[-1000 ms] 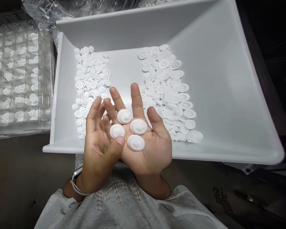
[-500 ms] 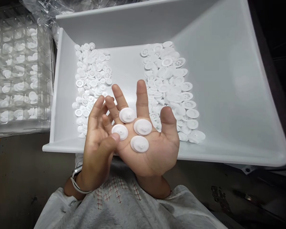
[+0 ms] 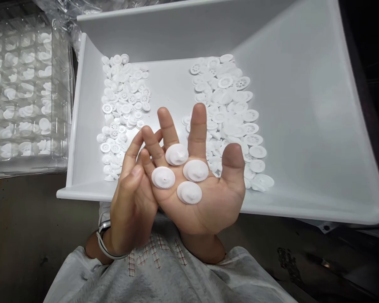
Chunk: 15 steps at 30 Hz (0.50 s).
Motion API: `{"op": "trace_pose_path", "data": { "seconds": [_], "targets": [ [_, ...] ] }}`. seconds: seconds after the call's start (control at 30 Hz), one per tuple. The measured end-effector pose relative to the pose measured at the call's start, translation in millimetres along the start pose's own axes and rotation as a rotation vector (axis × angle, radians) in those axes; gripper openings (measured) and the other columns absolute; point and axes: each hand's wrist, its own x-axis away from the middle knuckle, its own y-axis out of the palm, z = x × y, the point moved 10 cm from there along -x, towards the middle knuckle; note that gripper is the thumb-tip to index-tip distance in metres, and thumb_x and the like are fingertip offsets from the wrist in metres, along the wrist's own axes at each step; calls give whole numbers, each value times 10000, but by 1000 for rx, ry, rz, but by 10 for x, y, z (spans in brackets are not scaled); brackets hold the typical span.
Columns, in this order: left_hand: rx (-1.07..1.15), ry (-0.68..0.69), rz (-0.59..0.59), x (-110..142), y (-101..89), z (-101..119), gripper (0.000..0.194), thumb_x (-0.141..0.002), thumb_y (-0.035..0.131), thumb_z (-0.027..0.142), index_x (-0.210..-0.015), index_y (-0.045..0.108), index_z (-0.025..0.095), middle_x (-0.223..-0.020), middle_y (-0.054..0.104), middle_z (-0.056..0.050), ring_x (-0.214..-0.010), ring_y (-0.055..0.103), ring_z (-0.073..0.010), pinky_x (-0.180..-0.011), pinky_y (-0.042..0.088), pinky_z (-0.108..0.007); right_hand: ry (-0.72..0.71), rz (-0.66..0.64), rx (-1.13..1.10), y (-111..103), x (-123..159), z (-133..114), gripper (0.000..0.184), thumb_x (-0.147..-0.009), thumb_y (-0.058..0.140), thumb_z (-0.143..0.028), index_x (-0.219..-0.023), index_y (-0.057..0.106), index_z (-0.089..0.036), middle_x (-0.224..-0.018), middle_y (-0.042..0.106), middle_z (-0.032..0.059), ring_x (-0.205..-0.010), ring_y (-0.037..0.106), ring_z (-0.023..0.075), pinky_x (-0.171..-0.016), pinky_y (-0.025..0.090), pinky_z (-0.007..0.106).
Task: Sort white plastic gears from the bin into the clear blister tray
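Observation:
Several white plastic gears (image 3: 196, 170) lie on the upturned palm and finger bases of my right hand (image 3: 205, 198). Its fingers are spread and the thumb sticks out to the side, so the gears rest there without being pinched. Round, with toothed rims, each shows a small raised hub. My left hand (image 3: 134, 198) is beside it, palm inward, against its little-finger edge. The left thumb stands apart from the nearest gear (image 3: 163, 177), and nothing shows in this hand; some of its fingers are partly hidden behind the right one.
A large pale bin (image 3: 287, 105) stands beyond and under my hands. Inside it lie a left pile of smaller white gears (image 3: 126, 92) and a right pile of larger ones (image 3: 236, 105). Left of the bin sits a clear compartment tray (image 3: 25, 101) with white parts, near crumpled plastic film (image 3: 69, 12).
My left thumb has lifted off the leftmost gear and drawn back to the left. Both hands have shifted slightly right in view; the gears stay on the right palm.

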Motion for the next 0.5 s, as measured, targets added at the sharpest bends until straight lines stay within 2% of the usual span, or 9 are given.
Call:
{"op": "trace_pose_path", "data": {
  "seconds": [0.13,0.33,0.43,0.5],
  "targets": [
    [-25,10,23,25,-17,-6,462,-978,351,429,-1438,361,383,-1458,508,43,-1385,455,-192,-1075,529,-366,-13,3,-20,4,-4,-4,479,-912,229,-605,-1191,569,-415,-1282,633,-81,-1184,615,122,-1092,428,411],
    [-97,-23,4,42,-39,-37,471,-996,210,521,-1442,336,432,-1507,436,94,-1456,318,-212,-1139,469,-432,-14,-7,-8,12,5,-4,470,-913,250,-603,-1202,564,-406,-1280,635,-77,-1177,612,83,-1098,404,341],
    [-9,-30,2,46,-4,-17,468,-980,274,512,-1430,368,422,-1513,424,104,-1477,262,-219,-1165,434,-443,-20,-9,-4,-5,4,-18,481,-917,226,-607,-1209,546,-398,-1277,636,-71,-1187,606,76,-1106,395,340],
    [107,-57,47,57,5,-12,451,-961,343,460,-1400,424,394,-1505,436,107,-1490,224,-218,-1188,395,-439,-21,-41,34,-15,-5,-25,460,-924,221,-567,-1214,539,-405,-1300,620,-84,-1234,577,83,-1144,362,367]
  ]
}}
